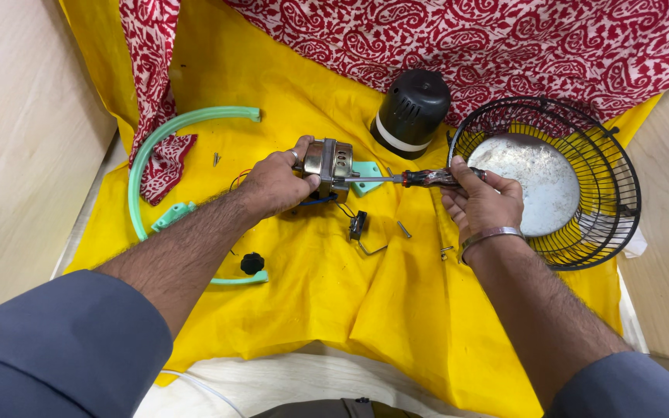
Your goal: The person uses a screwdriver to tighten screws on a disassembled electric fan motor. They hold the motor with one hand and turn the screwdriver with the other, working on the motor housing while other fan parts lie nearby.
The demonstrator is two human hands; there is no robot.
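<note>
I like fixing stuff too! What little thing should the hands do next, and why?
Probably turn the screwdriver. Its tip already sits against the metal motor, which the left hand grips steady above the yellow cloth, and the right hand is wrapped around the handle.

A yellow cloth covers the surface. On it lie a curved green ring at the left edge, a black motor cover near the back, a wire fan guard at the right edge, a black knob, and loose screws mid-cloth.
</note>
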